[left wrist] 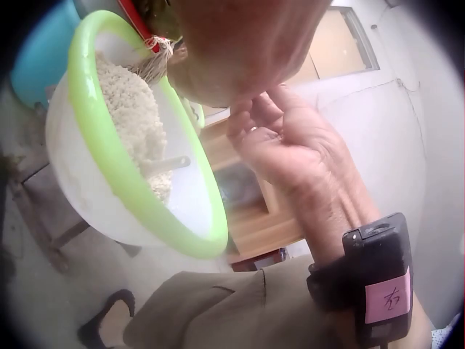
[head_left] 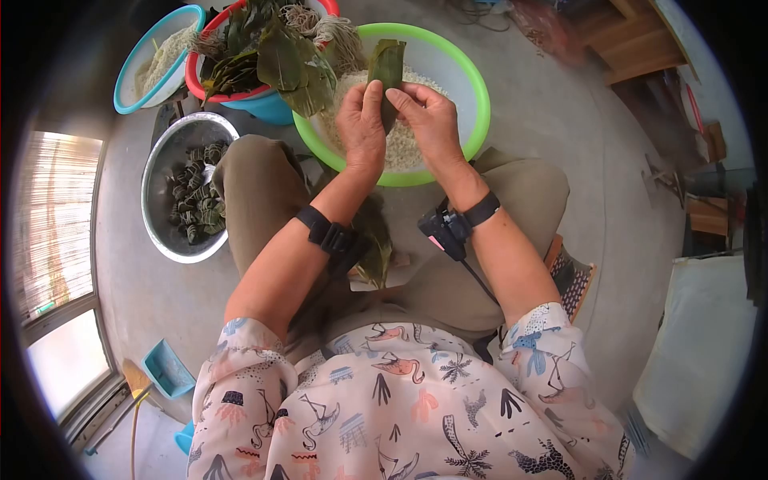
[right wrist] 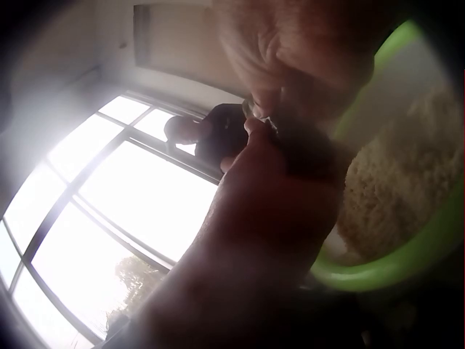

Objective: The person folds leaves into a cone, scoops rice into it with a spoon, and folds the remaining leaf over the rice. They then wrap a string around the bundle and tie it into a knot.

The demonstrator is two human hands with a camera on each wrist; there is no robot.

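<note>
A flat green leaf [head_left: 387, 66] stands upright over the rice basin in the head view, its lower part between both hands. The left hand [head_left: 362, 128] pinches its left side, thumb raised along it. From the right, the right hand [head_left: 430, 126] pinches its edge between thumb and fingers. Behind and below lies white rice [head_left: 404, 152] in a basin with a bright green rim [head_left: 480, 104]. In the left wrist view the right hand [left wrist: 298, 153] has bent fingers; the leaf is hidden there. The right wrist view is dark where the hands meet.
A red-rimmed basin [head_left: 192, 76] holds leaves [head_left: 280, 64] and string [head_left: 336, 36]. Left of it stands a blue-rimmed basin [head_left: 120, 88]. A metal bowl [head_left: 152, 204] with several dark wrapped bundles [head_left: 192, 192] is beside the person's knee [head_left: 256, 176]. A blue dustpan [head_left: 168, 370] lies lower left.
</note>
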